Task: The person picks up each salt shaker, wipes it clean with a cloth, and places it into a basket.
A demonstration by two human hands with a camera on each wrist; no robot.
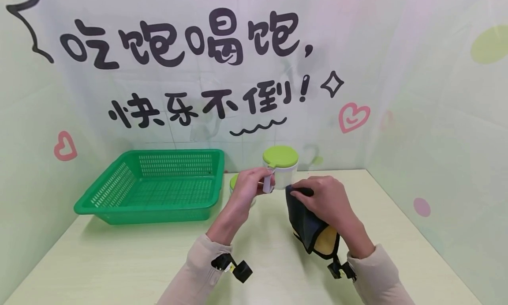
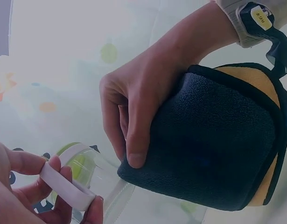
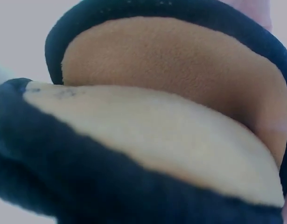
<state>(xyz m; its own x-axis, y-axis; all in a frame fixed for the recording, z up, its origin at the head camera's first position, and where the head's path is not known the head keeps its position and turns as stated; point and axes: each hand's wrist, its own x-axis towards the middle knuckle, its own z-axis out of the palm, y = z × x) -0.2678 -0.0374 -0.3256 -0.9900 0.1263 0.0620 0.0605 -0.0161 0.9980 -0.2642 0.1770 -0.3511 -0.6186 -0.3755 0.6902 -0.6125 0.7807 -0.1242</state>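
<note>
My left hand (image 1: 247, 186) grips the white handle (image 2: 66, 186) of a clear jar (image 1: 285, 177) with a green lid (image 1: 280, 156), held up above the table. In my right hand (image 1: 327, 198) is a folded cleaning cloth (image 1: 302, 219), dark blue outside, tan inside, edged in black. Thumb and fingers pinch one folded corner, and that corner is at the jar's lower side; whether it touches cannot be made out. The right wrist view is filled by the cloth's tan inner face (image 3: 171, 60) and dark border. Part of the jar is hidden behind the cloth in the left wrist view.
A second green-lidded container (image 1: 233, 181) stands on the table behind my left hand, mostly hidden. To the left sits a green plastic basket (image 1: 151, 216) with slotted sides. A printed curtain (image 1: 238, 155) hangs behind the pale wooden table (image 1: 139, 261).
</note>
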